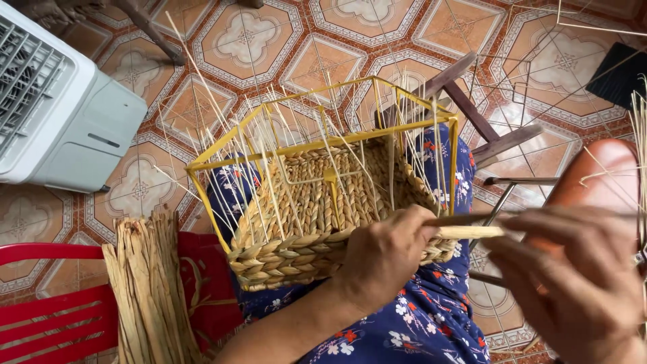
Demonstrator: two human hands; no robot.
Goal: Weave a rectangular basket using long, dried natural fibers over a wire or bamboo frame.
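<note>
From the head view, the half-woven basket [323, 216] lies tipped on my lap, its open mouth turned away from me, resting on my blue flowered skirt [418, 323]. My left hand [387, 259] is closed over the lower woven rim, pinching a flat, pale straw strand [465, 232] against the braid. My right hand [573, 283] is blurred; its fingers look curled around the far end of that same strand, pulling it level.

I judge the basket light but awkward: the yellow wire frame [323, 141] is stiff and makes the safest place to grip, while the braided walls are rough, springy and give a little under pressure. The thin upright stakes [269, 135] poking through the frame look brittle and would snap or bend if grabbed. The strand itself seems dry, flat and pliable, best held close to the weave.

Beside my left knee, a bundle of dried fibre [148, 290] leans on a red plastic chair [60, 303]. A white fan unit [60, 114] stands on the patterned tile floor [337, 40].
</note>
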